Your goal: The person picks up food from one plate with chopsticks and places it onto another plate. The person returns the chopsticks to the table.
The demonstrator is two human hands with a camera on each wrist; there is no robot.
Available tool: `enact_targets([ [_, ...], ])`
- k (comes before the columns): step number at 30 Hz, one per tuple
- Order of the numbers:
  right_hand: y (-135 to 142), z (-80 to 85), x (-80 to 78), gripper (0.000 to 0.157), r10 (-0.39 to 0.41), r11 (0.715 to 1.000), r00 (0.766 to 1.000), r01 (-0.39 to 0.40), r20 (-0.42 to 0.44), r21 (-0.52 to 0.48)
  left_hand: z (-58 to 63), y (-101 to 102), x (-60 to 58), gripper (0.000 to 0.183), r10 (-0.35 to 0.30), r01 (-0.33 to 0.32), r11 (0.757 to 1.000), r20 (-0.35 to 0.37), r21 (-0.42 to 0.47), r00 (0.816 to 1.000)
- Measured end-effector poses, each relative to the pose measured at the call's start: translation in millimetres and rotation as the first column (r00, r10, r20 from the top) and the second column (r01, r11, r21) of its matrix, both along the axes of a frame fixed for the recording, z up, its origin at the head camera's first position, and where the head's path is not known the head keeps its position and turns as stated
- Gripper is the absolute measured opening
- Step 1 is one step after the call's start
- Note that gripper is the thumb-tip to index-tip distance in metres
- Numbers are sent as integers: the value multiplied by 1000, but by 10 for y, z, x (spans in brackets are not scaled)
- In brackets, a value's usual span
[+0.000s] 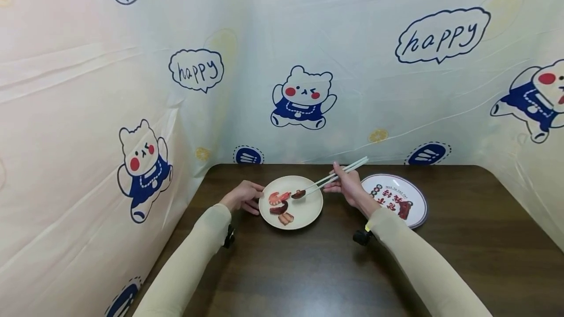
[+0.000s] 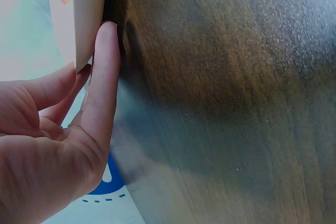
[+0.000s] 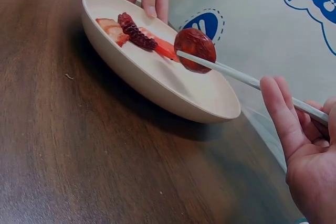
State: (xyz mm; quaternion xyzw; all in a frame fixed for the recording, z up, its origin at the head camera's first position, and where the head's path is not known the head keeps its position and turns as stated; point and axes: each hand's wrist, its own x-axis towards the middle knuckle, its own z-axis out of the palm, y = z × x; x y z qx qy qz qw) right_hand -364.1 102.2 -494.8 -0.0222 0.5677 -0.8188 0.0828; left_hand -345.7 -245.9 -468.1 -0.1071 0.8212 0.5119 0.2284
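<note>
White chopsticks (image 3: 236,74) in the right hand (image 1: 349,186), pinched a brown disc (image 3: 195,44) over the cream plate (image 1: 308,212), toward 1 o'clock from its middle. Curled the right fingers round the chopsticks, close to 3 o'clock from that plate. Gripped its rim at 9 o'clock with the left hand (image 1: 244,196), thumb on top, fingers beneath.

Judged the work only partway along: caught one piece, apparently raised, but not yet set down elsewhere. Counted three more lying loose on the cream plate: shrimp (image 1: 275,199) at 10 o'clock, tentacle (image 1: 278,210) at 8, bacon (image 1: 285,218) at 7. Spotted the printed plate (image 1: 418,199) at 3 o'clock from the cream one, on the wooden table (image 1: 286,273); could not tell anything of the part behind the right sleeve (image 1: 410,246).

Found both plates and both chopsticks together only in the head view. Could make out no sure gap below the disc there, yet seemed to see one from the right wrist. Noticed rows of suckers along the tentacle from that side too, but plainly just one chopstick. From the left wrist, saw one finger straight along the cream plate's underside, hidden from overhead, and only red scraps of food toward 11 o'clock.
</note>
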Motion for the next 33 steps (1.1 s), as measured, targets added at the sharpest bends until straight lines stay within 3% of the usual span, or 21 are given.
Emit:
enact_targets([
  [7,-64,3,8,41,-15,999,1000,15,-11,40,35,19,-8,38,-1,1,1000,0,4,1000],
  [21,-176,-56,14,39,-48,999,999,48,-9,18,27,8,14,39,-2,2,1000,1,4,1000],
  [33,-188,-63,19,40,-35,999,999,36,-27,37,13,2,15,39,5,-5,1000,7,8,1000],
])
